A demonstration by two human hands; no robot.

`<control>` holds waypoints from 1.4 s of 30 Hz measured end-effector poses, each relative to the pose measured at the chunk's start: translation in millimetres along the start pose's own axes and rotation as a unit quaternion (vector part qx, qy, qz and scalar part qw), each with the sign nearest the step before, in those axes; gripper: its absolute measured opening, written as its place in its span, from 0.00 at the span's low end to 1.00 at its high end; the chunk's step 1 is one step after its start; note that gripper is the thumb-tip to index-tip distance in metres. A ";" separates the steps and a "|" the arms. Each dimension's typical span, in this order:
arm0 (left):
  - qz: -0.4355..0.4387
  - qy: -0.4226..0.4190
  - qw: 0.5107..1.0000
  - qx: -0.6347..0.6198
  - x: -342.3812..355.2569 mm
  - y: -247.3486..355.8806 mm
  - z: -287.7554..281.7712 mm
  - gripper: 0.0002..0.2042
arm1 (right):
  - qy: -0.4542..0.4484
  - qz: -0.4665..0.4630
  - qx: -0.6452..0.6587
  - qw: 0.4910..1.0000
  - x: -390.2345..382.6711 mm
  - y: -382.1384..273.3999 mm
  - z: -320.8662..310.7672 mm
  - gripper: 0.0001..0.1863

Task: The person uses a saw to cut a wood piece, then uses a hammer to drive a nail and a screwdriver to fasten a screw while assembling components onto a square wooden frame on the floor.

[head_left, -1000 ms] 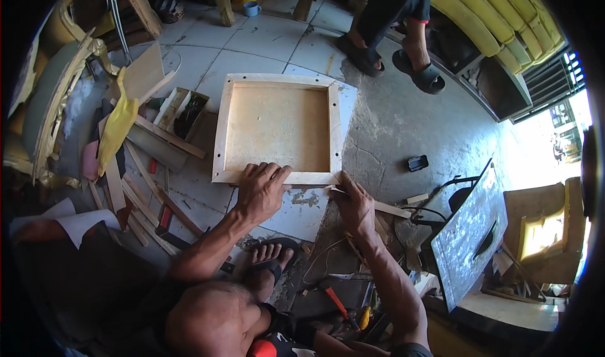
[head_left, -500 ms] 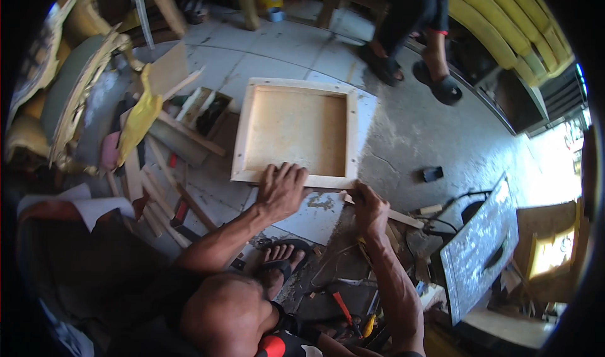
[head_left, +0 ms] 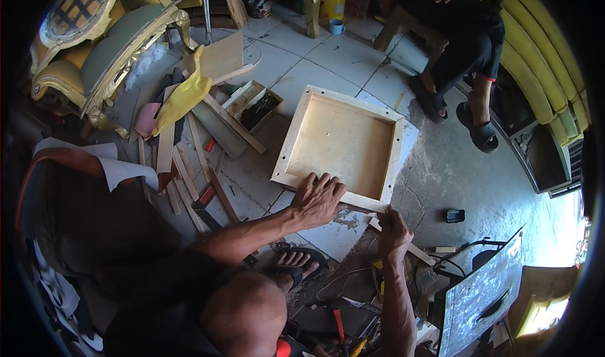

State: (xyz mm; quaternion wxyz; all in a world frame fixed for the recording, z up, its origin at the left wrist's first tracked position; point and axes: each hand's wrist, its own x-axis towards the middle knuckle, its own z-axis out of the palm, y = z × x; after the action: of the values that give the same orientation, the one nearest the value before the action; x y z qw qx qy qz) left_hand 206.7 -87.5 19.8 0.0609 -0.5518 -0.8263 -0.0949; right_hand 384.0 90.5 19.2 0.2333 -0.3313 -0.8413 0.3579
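Note:
A shallow square wooden box (head_left: 341, 140), pale and open-topped, lies tilted a little on the floor in front of me. Small dark holes dot its rim. My left hand (head_left: 320, 199) grips the near side of it, fingers curled over the rim and thumb beneath. At the near right corner is my right hand (head_left: 396, 233), closed with bent fingers against or just beside the wood. What those fingers hold, if anything, is hidden. Under the box and toward me extends a white board (head_left: 334, 237), stained in places.
To the left lie wood strips (head_left: 183, 171), a yellow cloth (head_left: 184, 102) and a divided wooden box (head_left: 252, 107). A carved armchair (head_left: 113, 61) stands beyond. A seated person's sandalled foot (head_left: 482, 130) is at far right. A grey metal-looking panel (head_left: 482, 287) leans at near right.
The whole view has shifted, so the box and both hands appear farther right and lower. My left hand keeps its hold on the near rim; my right hand stays by the corner.

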 end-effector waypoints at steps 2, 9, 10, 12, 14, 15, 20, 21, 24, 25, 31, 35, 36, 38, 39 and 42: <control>-0.004 -0.056 0.998 -0.033 12.3 7.5 -7.8 0.25 | 0.010 -0.011 -0.007 1.000 0.7 6.9 -6.2 0.12; 0.066 -0.092 0.986 -0.122 49.3 23.1 -4.7 0.27 | -0.004 -0.049 0.021 0.999 4.2 10.0 -5.3 0.13; 0.076 -0.103 0.984 -0.126 57.5 28.1 -2.9 0.26 | 0.000 -0.054 0.015 0.998 4.8 12.3 -9.3 0.13; 0.088 -0.139 0.978 -0.131 59.3 33.2 4.0 0.24 | -0.003 -0.056 0.011 0.998 1.4 11.3 -8.9 0.14; 0.098 -0.087 0.986 -0.100 52.6 28.2 7.0 0.22 | -0.006 -0.057 0.027 0.998 0.4 8.0 -2.9 0.14; 0.093 -0.095 0.986 -0.099 56.9 30.5 1.8 0.22 | -0.004 -0.049 0.031 0.998 -0.6 7.9 -2.6 0.14; 0.075 -0.114 0.987 -0.084 62.1 33.7 -1.6 0.23 | -0.071 -0.012 0.090 0.993 12.6 19.1 -20.2 0.17; 0.073 -0.113 0.987 -0.083 62.7 33.9 -2.4 0.23 | -0.078 0.034 0.158 0.984 15.0 14.5 -30.9 0.18; 0.077 -0.122 0.987 -0.075 64.8 34.7 -5.2 0.23 | 0.005 0.107 0.179 0.978 12.8 24.1 -47.0 0.18; 0.076 -0.124 0.986 -0.077 68.3 34.0 -5.2 0.23 | -0.011 0.109 0.152 0.982 10.0 27.1 -57.6 0.17; 0.091 -0.089 0.989 -0.078 69.6 35.9 6.3 0.24 | -0.189 0.009 -0.028 0.981 -78.4 74.4 -134.1 0.16; 0.085 -0.094 0.990 -0.060 71.0 42.3 1.6 0.26 | -0.171 0.091 -0.059 0.979 -157.7 111.1 -164.9 0.16; 0.085 -0.101 0.990 -0.055 71.8 44.0 0.3 0.27 | -0.134 0.072 -0.064 0.986 -167.9 114.1 -164.4 0.16; 0.086 -0.099 0.990 -0.046 71.8 42.5 0.7 0.27 | -0.125 0.000 -0.101 0.987 -171.1 109.9 -153.8 0.19; 0.087 -0.095 0.991 -0.043 70.4 39.7 4.4 0.28 | -0.147 -0.028 -0.119 0.982 -162.8 99.9 -149.1 0.19; 0.091 -0.091 0.991 -0.039 70.8 37.5 7.7 0.29 | -0.204 -0.025 -0.159 0.966 -142.4 99.6 -121.2 0.18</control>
State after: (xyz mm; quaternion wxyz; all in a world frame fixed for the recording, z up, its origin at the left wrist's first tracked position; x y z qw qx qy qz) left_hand 214.2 -8.0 30.2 -0.0277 -0.6329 -0.7705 -0.0709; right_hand 594.9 93.8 -1.3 0.0096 -0.2628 -0.9252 0.2737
